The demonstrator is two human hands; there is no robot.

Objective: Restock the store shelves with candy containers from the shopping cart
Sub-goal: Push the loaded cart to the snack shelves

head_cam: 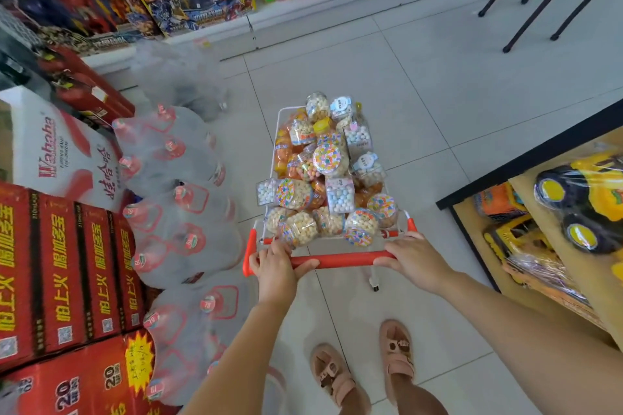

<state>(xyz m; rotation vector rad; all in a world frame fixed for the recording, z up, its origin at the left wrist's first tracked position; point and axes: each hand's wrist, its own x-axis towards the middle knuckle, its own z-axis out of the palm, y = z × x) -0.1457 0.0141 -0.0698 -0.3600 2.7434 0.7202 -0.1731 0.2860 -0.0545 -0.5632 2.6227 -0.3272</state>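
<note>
Grip looks solid: left hand (274, 264) and right hand (413, 263) each curl round the red handle (344, 260) of the small shopping cart (278, 118). Candy containers (328, 158) sit heaped inside it, out on the tile floor (404, 94).

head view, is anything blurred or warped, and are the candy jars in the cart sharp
Head view: candy jars in the cart and the left hand and right hand gripping the red handle are sharp; water bottles at left look smeared and hazy; the wide lens bows floor tiles and shelf edge; light is soft and even.
</note>
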